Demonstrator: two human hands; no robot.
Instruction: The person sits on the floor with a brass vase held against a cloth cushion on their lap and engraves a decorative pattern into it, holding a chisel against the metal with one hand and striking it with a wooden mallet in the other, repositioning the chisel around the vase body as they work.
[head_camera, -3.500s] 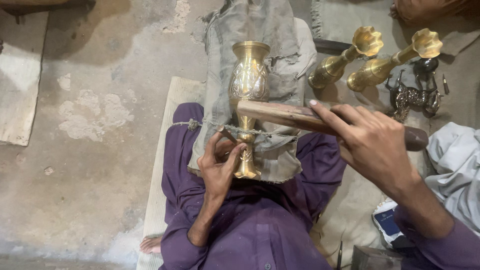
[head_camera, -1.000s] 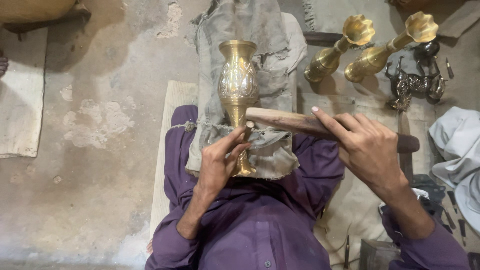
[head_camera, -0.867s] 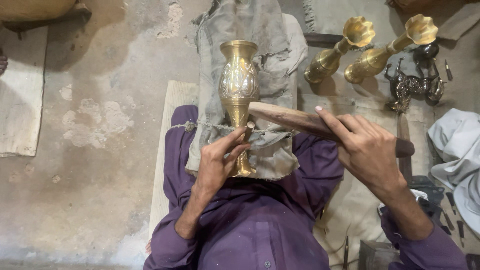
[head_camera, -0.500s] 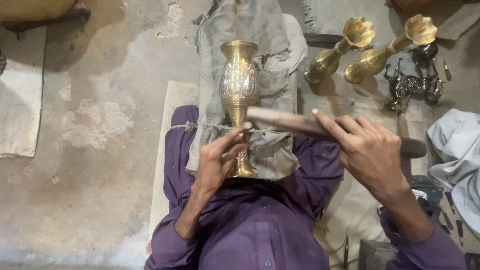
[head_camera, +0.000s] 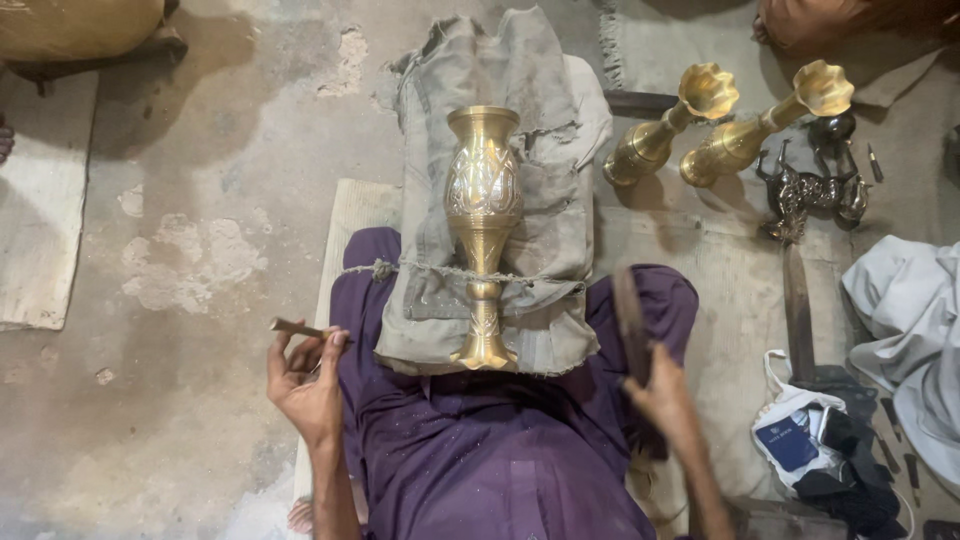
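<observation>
A brass vase (head_camera: 483, 230) with engraved panels lies lengthwise on a grey cloth pad (head_camera: 500, 180) over my purple-clad legs, held down by a thin cord (head_camera: 420, 268) across its stem. My left hand (head_camera: 305, 385) is off to the left of the vase, gripping a short thin chisel (head_camera: 298, 328). My right hand (head_camera: 662, 395) is to the right of the vase, blurred, holding a dark wooden mallet (head_camera: 630, 318) that points up and away from me. Neither hand touches the vase.
Two brass vases (head_camera: 668, 128) with flared mouths lie at the back right beside dark metal figurines (head_camera: 805, 185). A white cloth (head_camera: 905, 320) and a bag with small items (head_camera: 800, 435) sit at the right. A woven mat (head_camera: 730, 290) lies under me on the concrete floor (head_camera: 200, 230).
Both hands have pulled back from the vase: the left moved down-left with the chisel, the right swung the mallet down and to the right. The vase now lies untouched.
</observation>
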